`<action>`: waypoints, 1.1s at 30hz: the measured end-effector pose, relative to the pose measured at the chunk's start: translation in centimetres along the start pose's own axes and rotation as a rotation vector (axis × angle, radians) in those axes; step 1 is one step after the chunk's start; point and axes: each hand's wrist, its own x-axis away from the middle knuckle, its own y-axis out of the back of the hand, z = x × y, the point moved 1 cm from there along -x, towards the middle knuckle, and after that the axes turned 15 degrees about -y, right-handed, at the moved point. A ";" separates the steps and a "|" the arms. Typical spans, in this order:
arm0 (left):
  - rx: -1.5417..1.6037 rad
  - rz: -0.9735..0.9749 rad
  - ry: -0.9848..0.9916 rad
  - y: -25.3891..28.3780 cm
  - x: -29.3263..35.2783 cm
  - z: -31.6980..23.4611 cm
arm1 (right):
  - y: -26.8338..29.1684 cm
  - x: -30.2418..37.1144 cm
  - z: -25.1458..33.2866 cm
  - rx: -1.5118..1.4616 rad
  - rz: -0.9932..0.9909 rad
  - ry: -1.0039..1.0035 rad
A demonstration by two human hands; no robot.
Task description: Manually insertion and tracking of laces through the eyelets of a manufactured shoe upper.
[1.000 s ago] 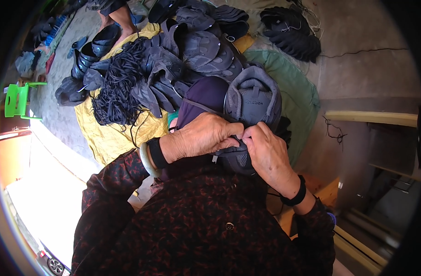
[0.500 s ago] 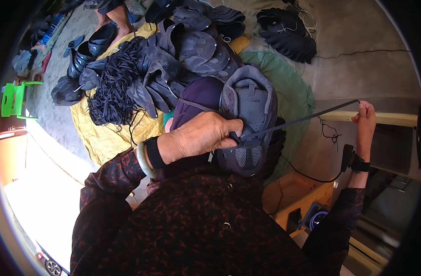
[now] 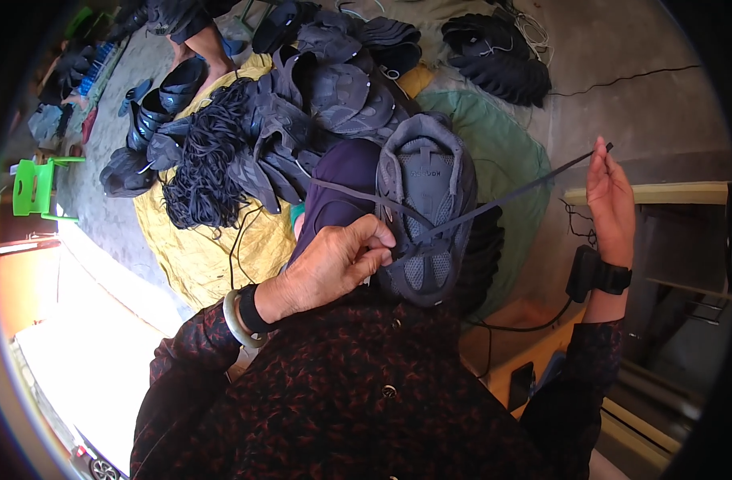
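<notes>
A dark grey shoe upper (image 3: 435,264) with mesh panels rests over my lap, its toe toward me. A flat dark shoelace (image 3: 510,198) passes through its lower eyelets. One lace end stretches up right to my right hand (image 3: 610,200), which holds it between nearly straight fingers. The other length trails left across a purple-clad knee (image 3: 342,180). My left hand (image 3: 334,264) pinches at the left edge of the upper, beside the eyelets; its fingertips partly hide what they grip.
A heap of dark shoe uppers (image 3: 342,96) and a tangle of laces (image 3: 206,160) lie on a yellow sheet (image 3: 194,260). More stacked uppers (image 3: 498,64) sit at the far right. A green chair (image 3: 34,188) stands left. Another person's leg (image 3: 214,56) shows at the back.
My left hand has drawn back from over the eyelets to the upper's left edge. My right hand has shifted left and up, its fingers straighter, still with the lace.
</notes>
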 end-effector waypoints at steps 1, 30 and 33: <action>-0.003 -0.001 0.002 0.1 -0.1 -0.2 | -0.2 -0.1 -0.3 -0.003 0.002 -0.001; -0.301 0.081 -0.065 0.2 -1.9 -0.7 | 10.7 4.4 25.4 0.735 -0.545 0.436; -0.232 0.083 -0.152 0.8 -1.3 0.2 | 6.2 13.7 38.8 0.934 -0.641 0.544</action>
